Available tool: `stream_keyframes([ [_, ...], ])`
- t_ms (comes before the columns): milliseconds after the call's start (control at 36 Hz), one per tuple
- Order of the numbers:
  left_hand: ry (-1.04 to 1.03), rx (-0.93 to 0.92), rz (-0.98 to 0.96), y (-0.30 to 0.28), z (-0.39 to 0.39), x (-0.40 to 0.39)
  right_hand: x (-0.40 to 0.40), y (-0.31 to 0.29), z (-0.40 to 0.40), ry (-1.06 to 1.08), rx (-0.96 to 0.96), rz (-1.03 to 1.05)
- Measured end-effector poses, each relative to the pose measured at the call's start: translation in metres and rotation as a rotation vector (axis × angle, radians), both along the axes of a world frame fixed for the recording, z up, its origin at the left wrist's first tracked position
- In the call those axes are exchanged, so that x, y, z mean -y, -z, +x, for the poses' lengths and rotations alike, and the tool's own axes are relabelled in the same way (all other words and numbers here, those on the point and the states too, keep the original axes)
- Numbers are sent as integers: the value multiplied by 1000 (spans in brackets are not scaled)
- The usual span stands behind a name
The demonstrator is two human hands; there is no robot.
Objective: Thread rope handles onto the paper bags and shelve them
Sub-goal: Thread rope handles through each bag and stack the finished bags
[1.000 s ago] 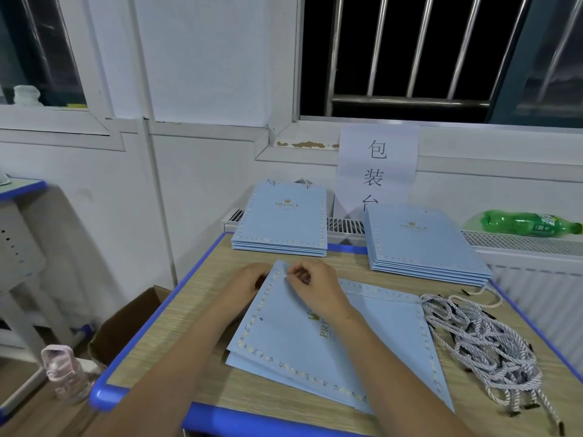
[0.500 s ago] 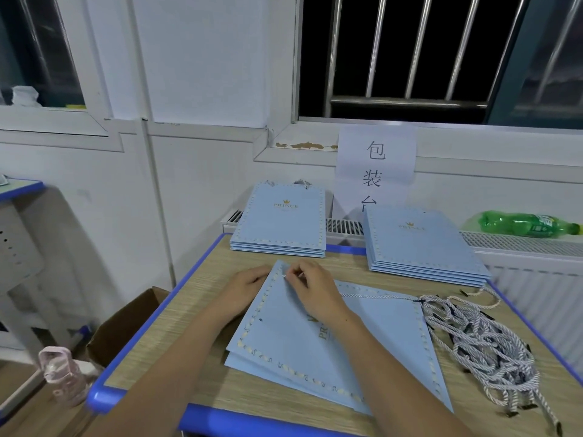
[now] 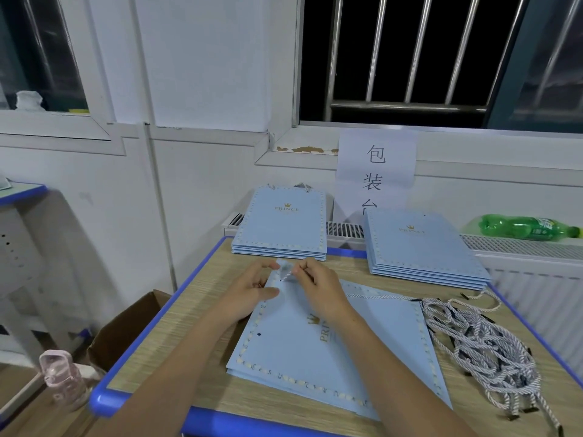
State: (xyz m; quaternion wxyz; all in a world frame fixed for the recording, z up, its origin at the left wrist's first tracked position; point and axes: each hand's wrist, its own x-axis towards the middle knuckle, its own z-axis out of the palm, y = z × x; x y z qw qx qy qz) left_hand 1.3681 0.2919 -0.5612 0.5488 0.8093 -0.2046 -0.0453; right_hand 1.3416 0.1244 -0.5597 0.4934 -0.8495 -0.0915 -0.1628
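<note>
A flat light-blue paper bag (image 3: 315, 351) lies on top of a few others on the wooden table (image 3: 202, 335). My left hand (image 3: 252, 290) holds the bag's far corner, which is lifted and bent up. My right hand (image 3: 318, 287) pinches the end of a white twisted rope (image 3: 378, 297) at that corner. The rope trails right across the bag toward a loose pile of rope handles (image 3: 482, 348). A small punched hole (image 3: 259, 334) shows near the bag's left edge.
Two stacks of blue bags sit at the table's far edge, the left stack (image 3: 280, 225) showing rope handles, the right stack (image 3: 422, 244) none. A green bottle (image 3: 527, 228) lies on the radiator. Left of the table stand a cardboard box (image 3: 126, 329) and pink bottle (image 3: 63, 376).
The bag's far corner has been lifted and bent up between my hands. My right hand has drawn the rope end up to that corner.
</note>
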Motion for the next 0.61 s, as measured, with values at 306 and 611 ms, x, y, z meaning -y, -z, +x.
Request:
stream_keyframes([
  [306,-52,-10,-22,4,-3,3,15,-20,-9,-34,-113,-316],
  [611,-156,38,-90,8,1,1,112,-71,-17,427,-255,-1305],
])
